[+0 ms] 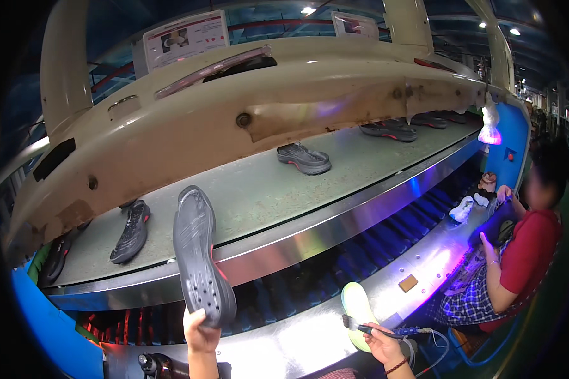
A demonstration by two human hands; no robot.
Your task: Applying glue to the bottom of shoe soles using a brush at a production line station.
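Observation:
My left hand (200, 332) holds a grey shoe sole (200, 252) upright by its heel end, tread side toward me, in front of the conveyor belt (253, 196). My right hand (383, 342) grips a small brush (360, 327) with a dark handle. The brush tip rests on a pale green insole-shaped piece (358, 309) lying on the shiny metal worktop (297, 344).
Dark shoes ride the grey belt: one (131, 232) at left, one (304, 158) mid-belt, several (392, 130) far right. A cream machine hood (246, 95) overhangs the belt. A seated person in a red top (525, 252) works at right under a purple lamp (489, 129). Blue rollers (385, 234) run below.

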